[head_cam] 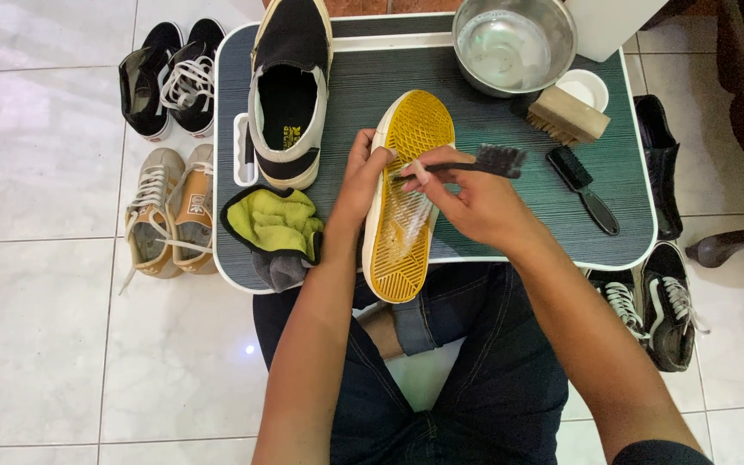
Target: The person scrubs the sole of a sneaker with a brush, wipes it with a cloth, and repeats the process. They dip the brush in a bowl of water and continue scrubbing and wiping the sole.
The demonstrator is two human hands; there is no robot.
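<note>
My left hand (pixel 356 185) grips the side of a shoe (pixel 406 194) turned sole-up, its yellow patterned sole wet and foamy in the middle. My right hand (pixel 475 200) holds a small black brush (pixel 486 162) by its handle, the bristle head sticking out to the right above the sole. Both hands work over the front edge of a dark green lap table (pixel 510 103). The matching black and cream slip-on shoe (pixel 290 86) stands upright on the table at the left.
On the table are a metal bowl (pixel 514 43) of water, a wooden brush (pixel 568 114), a black brush (pixel 583 185), a white dish (pixel 585 86) and a yellow-green cloth (pixel 275 226). Pairs of sneakers (pixel 170 73) lie on the tiled floor on both sides.
</note>
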